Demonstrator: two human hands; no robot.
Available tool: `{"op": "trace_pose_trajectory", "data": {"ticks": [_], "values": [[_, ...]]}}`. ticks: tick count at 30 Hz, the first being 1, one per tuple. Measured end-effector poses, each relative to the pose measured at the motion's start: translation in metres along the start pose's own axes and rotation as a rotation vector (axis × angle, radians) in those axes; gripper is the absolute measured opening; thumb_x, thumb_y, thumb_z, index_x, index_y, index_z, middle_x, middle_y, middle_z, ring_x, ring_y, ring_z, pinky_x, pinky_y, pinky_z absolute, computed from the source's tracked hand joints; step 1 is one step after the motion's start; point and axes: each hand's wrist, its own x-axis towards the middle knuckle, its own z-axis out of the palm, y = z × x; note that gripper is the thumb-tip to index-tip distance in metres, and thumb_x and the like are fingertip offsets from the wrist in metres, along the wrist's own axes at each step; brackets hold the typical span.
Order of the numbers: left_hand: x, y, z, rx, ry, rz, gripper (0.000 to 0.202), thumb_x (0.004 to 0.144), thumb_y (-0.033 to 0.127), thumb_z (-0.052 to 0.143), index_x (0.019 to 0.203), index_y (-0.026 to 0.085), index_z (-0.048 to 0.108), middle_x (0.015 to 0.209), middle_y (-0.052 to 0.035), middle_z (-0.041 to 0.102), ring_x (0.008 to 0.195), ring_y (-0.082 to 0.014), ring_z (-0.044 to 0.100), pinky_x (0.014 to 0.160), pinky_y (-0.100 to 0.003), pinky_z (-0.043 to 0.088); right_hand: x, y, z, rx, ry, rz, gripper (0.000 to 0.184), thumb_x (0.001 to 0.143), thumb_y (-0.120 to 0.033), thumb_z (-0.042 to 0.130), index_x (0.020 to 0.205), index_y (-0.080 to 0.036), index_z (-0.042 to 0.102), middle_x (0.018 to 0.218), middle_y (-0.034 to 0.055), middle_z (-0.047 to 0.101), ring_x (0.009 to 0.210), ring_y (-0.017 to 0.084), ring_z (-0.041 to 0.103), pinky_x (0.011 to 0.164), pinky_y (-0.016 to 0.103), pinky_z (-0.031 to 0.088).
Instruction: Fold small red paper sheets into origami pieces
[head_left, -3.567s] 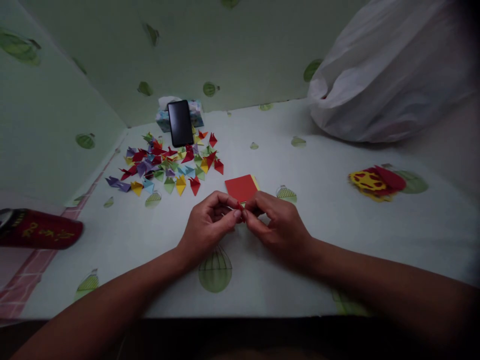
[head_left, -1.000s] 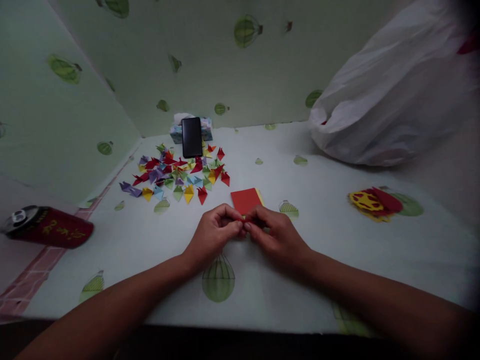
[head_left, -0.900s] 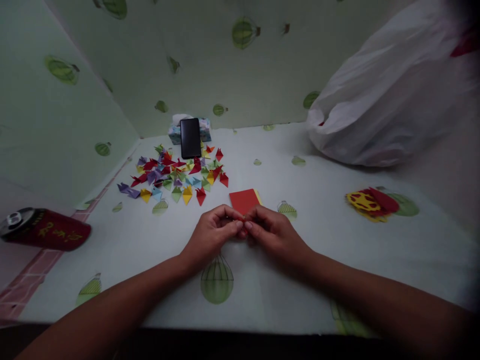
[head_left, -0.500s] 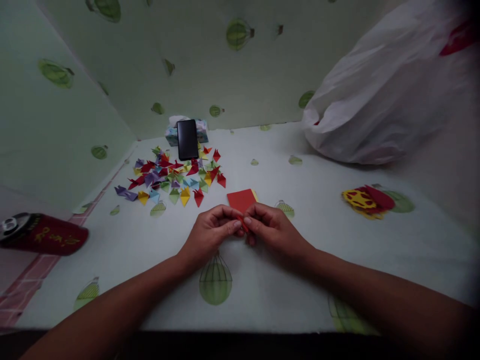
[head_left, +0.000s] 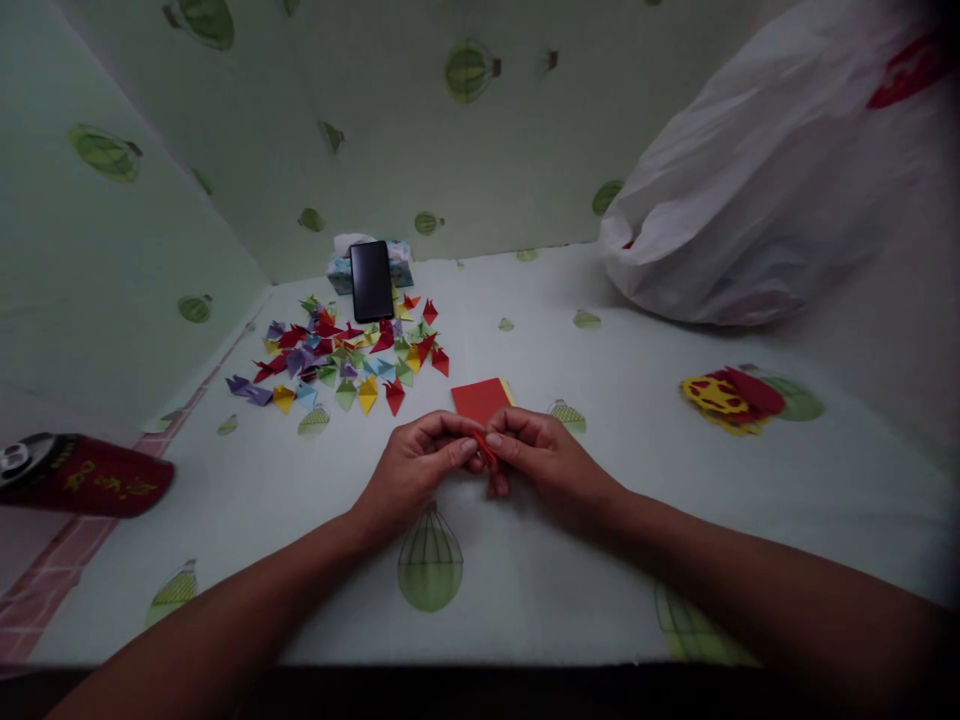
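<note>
Head view shows us working low over the surface (head_left: pixel 615 480), with both hands brought together just in front of a small stack of red paper squares (head_left: pixel 480 399). Our left hand (head_left: pixel 412 475) and right hand (head_left: pixel 547 465) are each closed in a fingertip pinch on the same small red paper piece (head_left: pixel 485 449), which sits between them, just above the surface and near the stack's front edge. We judge that the pinch from both sides is there to hold a crease steady; the piece is so small that only thumbs and forefingers can get purchase on it. How far it is folded we cannot tell, since the fingers cover most of it.

Beyond the left hand lies a loose scatter of folded paper pieces (head_left: pixel 345 350) in red, yellow, purple, blue and green, well apart from the hands, probably pushed back to leave room for folding. At the far side of the scatter a dark phone (head_left: pixel 372 281) leans upright against a tissue box (head_left: pixel 341 268), its screen facing us, as if propped to be seen while both hands are busy. A red can (head_left: pixel 82 486) lies on its side at the left edge. To the right sits a yellow and red paper cut-out (head_left: pixel 731 398), and behind it a large white plastic bag (head_left: pixel 780 180) slumps against the wall.
</note>
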Motion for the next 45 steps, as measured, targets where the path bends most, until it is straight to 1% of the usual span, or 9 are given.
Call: {"op": "trace_pose_trajectory", "data": {"ticks": [4, 8, 11, 17, 23, 31, 37, 41, 45], "values": [[0.0, 0.001, 0.0, -0.005, -0.004, 0.007, 0.016, 0.079, 0.023, 0.076, 0.09, 0.014, 0.069, 0.073, -0.002, 0.071, 0.068, -0.0125, 0.067, 0.071, -0.026, 0.055, 0.0, 0.0, 0.001, 0.061, -0.023, 0.019, 0.026, 0.09, -0.039, 0.067, 0.079, -0.016, 0.059, 0.072, -0.0011, 0.064, 0.053, 0.009, 0.058, 0.059, 0.026, 0.048], [-0.002, 0.004, 0.003, 0.065, 0.003, 0.062, 0.017, 0.079, 0.021, 0.075, 0.091, 0.015, 0.066, 0.075, -0.0009, 0.069, 0.07, -0.0122, 0.066, 0.069, -0.025, 0.054, 0.0, -0.003, 0.001, -0.006, -0.002, 0.015, 0.028, 0.088, -0.039, 0.068, 0.076, -0.017, 0.057, 0.066, -0.0029, 0.061, 0.053, 0.008, 0.056, 0.056, 0.024, 0.044], [-0.004, 0.004, 0.004, 0.2, 0.026, 0.174, 0.012, 0.079, 0.02, 0.073, 0.088, 0.016, 0.064, 0.077, -0.0006, 0.067, 0.069, -0.0118, 0.064, 0.066, -0.023, 0.053, -0.001, -0.006, 0.002, -0.061, 0.02, 0.013, 0.027, 0.087, -0.039, 0.068, 0.075, -0.018, 0.056, 0.061, -0.0044, 0.057, 0.053, 0.009, 0.055, 0.055, 0.023, 0.042], [-0.004, 0.004, -0.001, 0.594, 0.048, 0.426, 0.002, 0.086, 0.02, 0.07, 0.085, 0.018, 0.069, 0.081, -0.0031, 0.069, 0.074, -0.0146, 0.066, 0.068, -0.026, 0.052, -0.003, -0.01, 0.003, -0.17, 0.036, -0.061, 0.021, 0.09, -0.034, 0.062, 0.077, -0.018, 0.056, 0.066, -0.0027, 0.057, 0.056, 0.01, 0.054, 0.058, 0.025, 0.045], [0.002, 0.008, -0.008, 0.774, -0.03, 0.63, 0.004, 0.091, 0.02, 0.066, 0.088, 0.02, 0.069, 0.081, -0.0036, 0.071, 0.076, -0.0151, 0.066, 0.07, -0.027, 0.052, -0.005, -0.013, 0.002, -0.372, 0.031, -0.163, 0.017, 0.092, -0.027, 0.055, 0.078, -0.018, 0.057, 0.064, -0.0021, 0.055, 0.058, 0.011, 0.054, 0.058, 0.026, 0.044], [0.006, 0.01, -0.012, 0.721, -0.095, 0.567, 0.01, 0.089, 0.02, 0.065, 0.08, 0.019, 0.067, 0.082, -0.0052, 0.069, 0.078, -0.0169, 0.063, 0.072, -0.029, 0.05, -0.004, -0.011, -0.001, -0.638, 0.061, -0.324, 0.016, 0.091, -0.021, 0.054, 0.075, -0.018, 0.058, 0.065, -0.0014, 0.056, 0.06, 0.011, 0.05, 0.057, 0.026, 0.039], [0.006, 0.008, -0.012, 0.397, -0.131, 0.301, 0.006, 0.085, 0.02, 0.07, 0.081, 0.017, 0.066, 0.081, -0.0032, 0.067, 0.078, -0.0154, 0.063, 0.072, -0.027, 0.051, -0.005, -0.013, -0.001, -0.664, 0.045, -0.368, 0.016, 0.092, -0.02, 0.054, 0.077, -0.018, 0.059, 0.067, -0.0013, 0.058, 0.06, 0.011, 0.052, 0.058, 0.025, 0.04], [0.006, 0.009, -0.01, 0.271, -0.126, 0.246, 0.009, 0.082, 0.021, 0.073, 0.079, 0.016, 0.066, 0.079, -0.0032, 0.067, 0.075, -0.0147, 0.064, 0.07, -0.026, 0.053, -0.005, -0.013, -0.002, -0.658, 0.028, -0.371, 0.017, 0.093, -0.021, 0.054, 0.076, -0.018, 0.058, 0.067, -0.0009, 0.059, 0.06, 0.012, 0.053, 0.058, 0.025, 0.041], [0.003, 0.011, -0.007, 0.309, -0.089, 0.243, 0.009, 0.081, 0.021, 0.073, 0.08, 0.016, 0.065, 0.078, -0.0029, 0.067, 0.073, -0.0136, 0.064, 0.068, -0.025, 0.052, -0.005, -0.013, -0.002, -0.63, 0.022, -0.337, 0.02, 0.094, -0.023, 0.053, 0.075, -0.018, 0.058, 0.065, -0.0009, 0.058, 0.06, 0.012, 0.051, 0.057, 0.025, 0.04]]}}
